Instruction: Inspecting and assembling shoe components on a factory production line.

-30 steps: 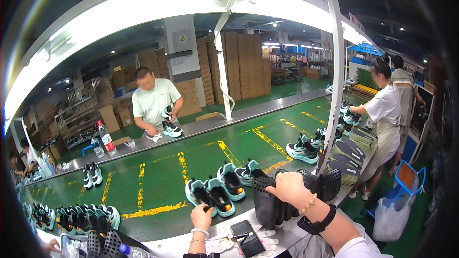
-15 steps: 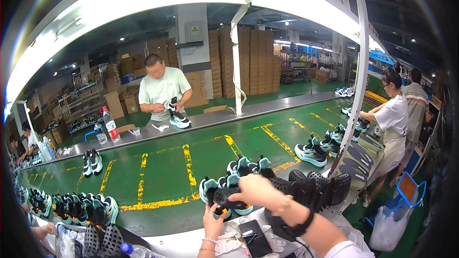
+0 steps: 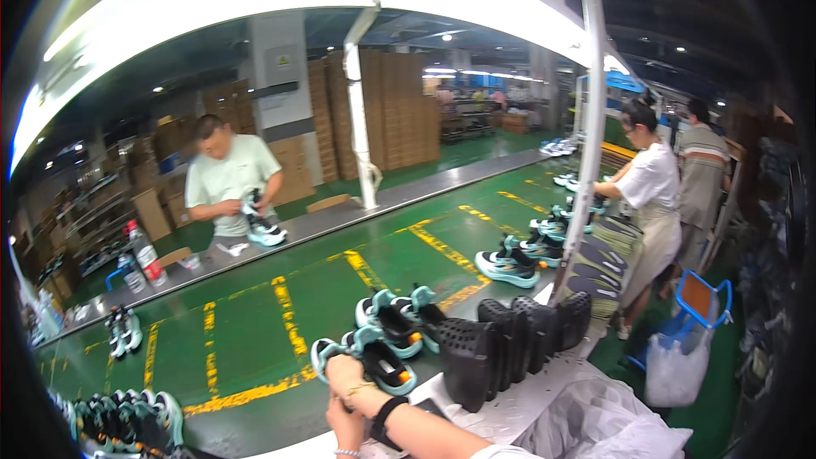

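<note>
My right hand (image 3: 343,376) reaches across to the nearest teal, black and white sneaker (image 3: 324,354), its fingers pointing down and hidden at the shoe. My left hand (image 3: 345,423) comes up beneath it against the same shoe, mostly covered by my right wrist; its fingers do not show. Whether either hand holds something cannot be seen. Right beside them stands another sneaker (image 3: 381,360) with an orange tab at the heel. Two more sneakers sit just behind, one of them a black and teal sneaker (image 3: 393,323).
Black perforated insoles (image 3: 466,365) stand in a row at my right, with olive insoles (image 3: 602,268) beyond. A white post (image 3: 586,119) rises there. The green conveyor (image 3: 246,323) carries sneakers (image 3: 127,425) at left. Across it, a person handles a shoe; two people stand at right.
My view has swung right. The black insole held in my right hand is no longer visible. My right hand has come down to the nearest sneaker, its arm now crossing over my left hand.
</note>
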The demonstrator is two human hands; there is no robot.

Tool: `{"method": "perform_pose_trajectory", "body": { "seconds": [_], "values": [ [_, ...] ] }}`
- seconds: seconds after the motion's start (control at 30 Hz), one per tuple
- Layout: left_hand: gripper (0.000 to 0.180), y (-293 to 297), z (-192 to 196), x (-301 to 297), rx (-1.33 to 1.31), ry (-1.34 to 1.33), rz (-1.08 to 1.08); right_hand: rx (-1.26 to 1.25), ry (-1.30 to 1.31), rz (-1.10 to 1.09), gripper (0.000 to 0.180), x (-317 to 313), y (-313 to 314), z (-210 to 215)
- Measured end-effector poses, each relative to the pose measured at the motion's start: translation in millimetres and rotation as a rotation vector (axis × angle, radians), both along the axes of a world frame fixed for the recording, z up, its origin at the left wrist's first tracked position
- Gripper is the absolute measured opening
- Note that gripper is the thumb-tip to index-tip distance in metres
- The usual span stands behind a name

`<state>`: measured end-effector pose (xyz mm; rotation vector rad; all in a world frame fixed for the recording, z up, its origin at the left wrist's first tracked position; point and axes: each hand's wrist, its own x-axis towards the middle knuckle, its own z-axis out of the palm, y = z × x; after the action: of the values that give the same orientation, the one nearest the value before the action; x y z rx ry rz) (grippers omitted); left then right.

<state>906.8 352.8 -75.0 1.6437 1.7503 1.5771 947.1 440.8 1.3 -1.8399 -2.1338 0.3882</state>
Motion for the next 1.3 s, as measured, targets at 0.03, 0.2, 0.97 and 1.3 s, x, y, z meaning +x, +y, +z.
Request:
{"method": "perform_pose_trajectory", "body": {
  "seconds": [0.03,0.2,0.97,1.3],
  "values": [
    [0.037,2,-1,3,-0.013,-0.045,-0.035,-0.015,0.039,-0.019,0.02,0,8,-9],
    [0.053,5,-9,-5,-0.083,-0.285,-0.115,-0.089,0.087,0.069,0.023,0,17,-8],
    [0.046,-29,61,69,0.063,0.212,-0.214,0.603,0.08,-0.155,0.044,327,-122,117],
    [0.057,-25,51,68,-0.055,0.239,-0.268,0.228,0.026,-0.335,0.051,338,-118,102]
  ]
}}
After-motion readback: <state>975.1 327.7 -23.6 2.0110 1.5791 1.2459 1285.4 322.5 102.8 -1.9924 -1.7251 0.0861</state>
